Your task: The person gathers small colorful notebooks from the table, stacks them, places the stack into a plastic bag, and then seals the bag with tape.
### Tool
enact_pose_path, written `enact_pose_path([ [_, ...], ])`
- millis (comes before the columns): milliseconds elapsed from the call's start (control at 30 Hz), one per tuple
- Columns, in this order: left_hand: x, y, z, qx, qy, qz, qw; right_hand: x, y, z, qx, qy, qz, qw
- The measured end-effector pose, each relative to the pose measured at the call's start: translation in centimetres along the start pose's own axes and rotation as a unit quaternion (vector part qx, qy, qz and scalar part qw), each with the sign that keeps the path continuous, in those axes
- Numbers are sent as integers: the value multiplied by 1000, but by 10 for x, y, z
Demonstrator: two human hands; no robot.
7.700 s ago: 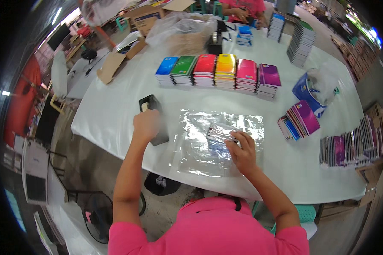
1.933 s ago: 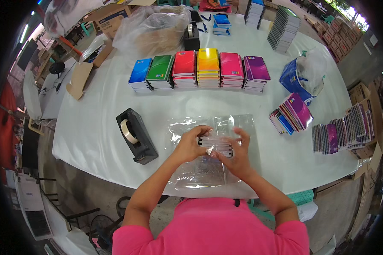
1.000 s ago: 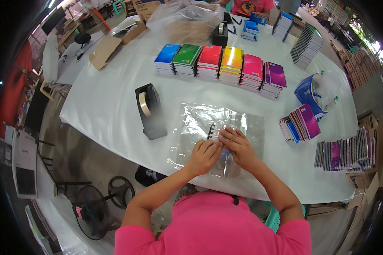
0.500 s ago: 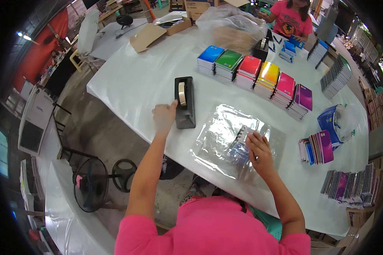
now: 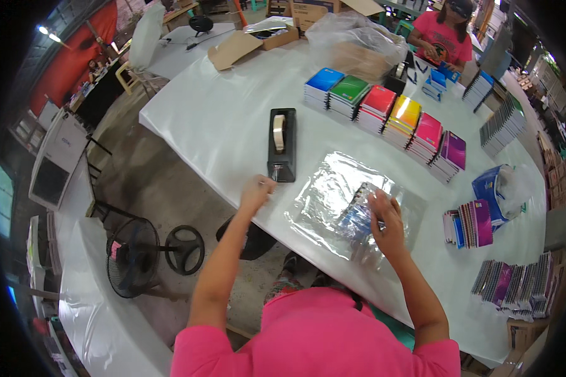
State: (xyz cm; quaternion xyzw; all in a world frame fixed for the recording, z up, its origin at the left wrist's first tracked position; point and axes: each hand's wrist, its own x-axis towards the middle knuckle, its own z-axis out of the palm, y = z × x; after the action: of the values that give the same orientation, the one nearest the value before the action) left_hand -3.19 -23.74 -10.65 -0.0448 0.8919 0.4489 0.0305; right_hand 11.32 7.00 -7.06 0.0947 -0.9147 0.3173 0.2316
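Note:
My left hand [image 5: 256, 194] is beside the near end of a black tape dispenser [image 5: 282, 160], which carries a roll of tan tape [image 5: 278, 133]. Its fingers are pinched together; whether a strip of tape is between them is too small to see. A clear plastic bag [image 5: 321, 220] lies shiny and wrinkled at the table's near edge. Under the plastic is a spiral notebook [image 5: 355, 215] with some blue on it. My right hand [image 5: 387, 221] rests over the plastic at the notebook's right side, fingers stretched out.
A row of notebook stacks [image 5: 379, 105] in several colours crosses the white table [image 5: 207, 119]. More spiral notebooks [image 5: 516, 283] and a blue bag [image 5: 489, 188] lie at the right. Across the table, a person in pink [image 5: 440, 38] handles blue notebooks. A fan [image 5: 133, 257] stands at left.
My left hand has moved from the dispenser's left side toward me, to its near end, fingers pinched. My right hand stays over the plastic. The view has shifted slightly.

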Motion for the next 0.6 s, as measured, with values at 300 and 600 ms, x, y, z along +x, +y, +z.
enact_pose_path([
  [300,-85,109,69,-173,-244,42,953,1,7,2,4,3,-10,1000],
  [600,-70,62,113,26,-108,156,981,5,5,-11,11,-15,10,1000],
])
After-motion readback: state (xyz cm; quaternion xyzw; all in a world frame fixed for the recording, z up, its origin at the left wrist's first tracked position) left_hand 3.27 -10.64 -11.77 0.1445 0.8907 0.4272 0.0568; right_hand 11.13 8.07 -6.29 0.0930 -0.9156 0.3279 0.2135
